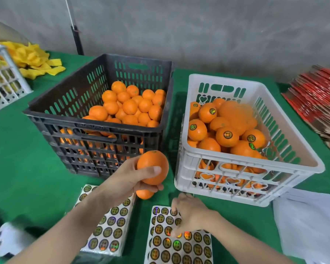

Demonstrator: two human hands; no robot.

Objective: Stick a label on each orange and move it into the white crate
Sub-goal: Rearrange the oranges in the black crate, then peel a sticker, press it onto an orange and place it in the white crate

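Left grip (126, 178) holds an orange (152, 164), second orange (144, 194) half-hidden beneath; right grip (189, 214) blurred, unclear.

Orange (152, 166) held up, labelled oranges (227, 136) heaped in white crate (225, 79)

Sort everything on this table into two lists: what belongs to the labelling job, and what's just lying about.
Job: left hand gripping an orange; right hand on the sticker sheet; spare sticker sheet; black crate of bare oranges; white crate of labelled ones.

Lying about: yellow strips; red flattened cartons; white sheets; pale crate at far left.
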